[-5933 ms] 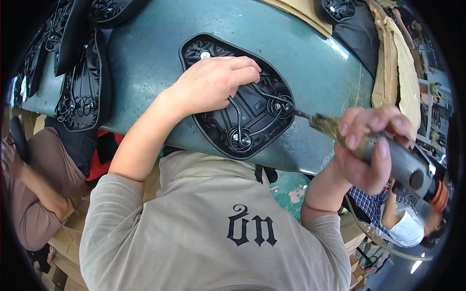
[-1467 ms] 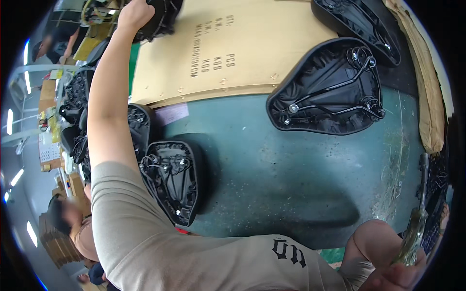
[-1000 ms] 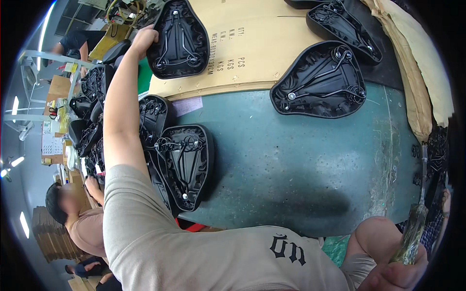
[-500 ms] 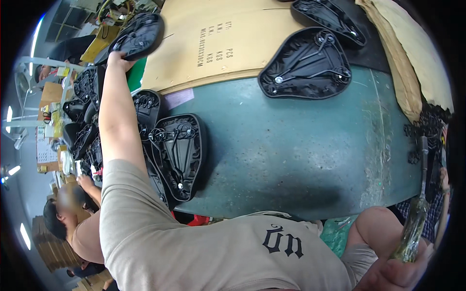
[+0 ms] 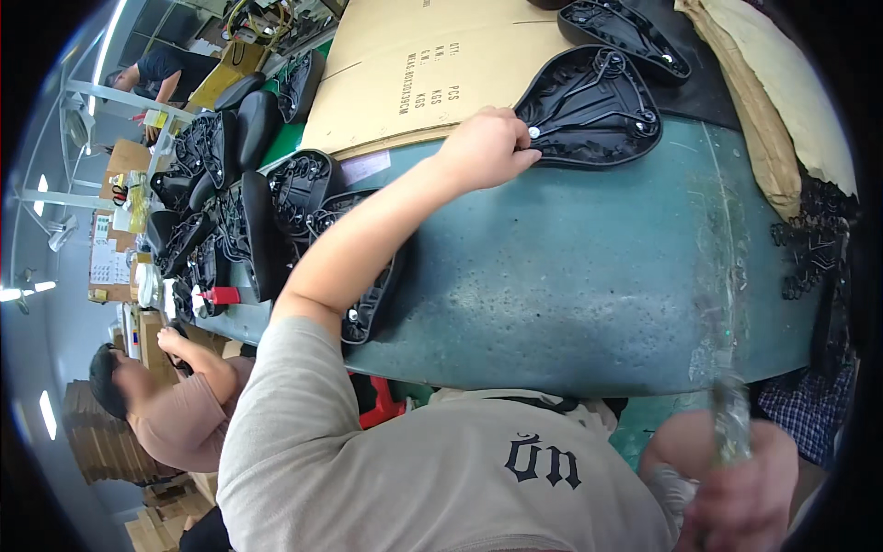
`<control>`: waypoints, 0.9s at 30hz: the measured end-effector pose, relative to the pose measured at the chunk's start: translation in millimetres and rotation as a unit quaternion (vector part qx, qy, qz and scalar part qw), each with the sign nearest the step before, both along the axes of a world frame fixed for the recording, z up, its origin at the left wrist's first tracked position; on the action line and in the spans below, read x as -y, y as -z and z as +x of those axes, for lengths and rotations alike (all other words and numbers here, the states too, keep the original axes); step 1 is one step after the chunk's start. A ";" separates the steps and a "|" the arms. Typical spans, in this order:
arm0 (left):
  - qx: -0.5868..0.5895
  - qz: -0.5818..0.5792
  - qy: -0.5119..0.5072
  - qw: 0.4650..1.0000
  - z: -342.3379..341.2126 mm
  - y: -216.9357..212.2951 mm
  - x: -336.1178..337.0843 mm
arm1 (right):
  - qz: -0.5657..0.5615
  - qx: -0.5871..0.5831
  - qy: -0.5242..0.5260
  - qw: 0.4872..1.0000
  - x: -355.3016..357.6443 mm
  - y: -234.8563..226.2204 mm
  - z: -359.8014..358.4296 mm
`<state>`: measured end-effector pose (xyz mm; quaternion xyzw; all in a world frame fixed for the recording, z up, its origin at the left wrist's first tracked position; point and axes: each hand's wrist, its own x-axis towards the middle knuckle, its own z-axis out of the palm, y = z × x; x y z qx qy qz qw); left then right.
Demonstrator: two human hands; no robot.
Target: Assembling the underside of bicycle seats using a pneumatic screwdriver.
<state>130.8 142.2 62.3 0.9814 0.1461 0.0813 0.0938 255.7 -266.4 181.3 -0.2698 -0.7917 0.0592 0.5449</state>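
Observation:
My left hand (image 5: 489,150) reaches across the green tabletop (image 5: 552,285), its fingers closed on the narrow end of a black bicycle saddle (image 5: 598,115). The saddle lies underside up, with metal rods and bolt heads showing. In my right hand (image 5: 743,492), low at the right, is a screwdriver (image 5: 732,425) with a clear handle and its shaft upward; motion blurs both. Beneath my left forearm another upturned saddle (image 5: 375,299) is partly hidden. Beside it sits one more saddle (image 5: 308,189). A further saddle (image 5: 633,35) touches the far side of the gripped one.
Cardboard sheets (image 5: 386,92) cover the far part of the table. More saddles (image 5: 258,129) are heaped at left. Black coil springs (image 5: 814,248) and a brown paper-wrapped bundle (image 5: 759,138) line the right side. A co-worker (image 5: 184,419) sits at lower left; another person (image 5: 170,78) is farther back.
My left hand has let go of a saddle at the far left and moved right to grip another. My right hand and the screwdriver have shifted left. The view has turned slightly.

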 end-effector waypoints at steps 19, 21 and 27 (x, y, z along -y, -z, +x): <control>0.222 -0.038 -0.102 0.969 8.2 51.1 39.1 | -0.457 0.094 0.614 0.636 -37.8 169.4 25.2; 0.178 -0.306 -0.128 0.926 -13.4 38.0 83.6 | -0.443 0.189 0.643 0.595 -48.2 156.4 12.4; 0.126 -0.813 -0.129 0.554 -43.3 63.4 171.7 | -0.330 -0.005 0.346 0.878 -96.1 127.4 -27.1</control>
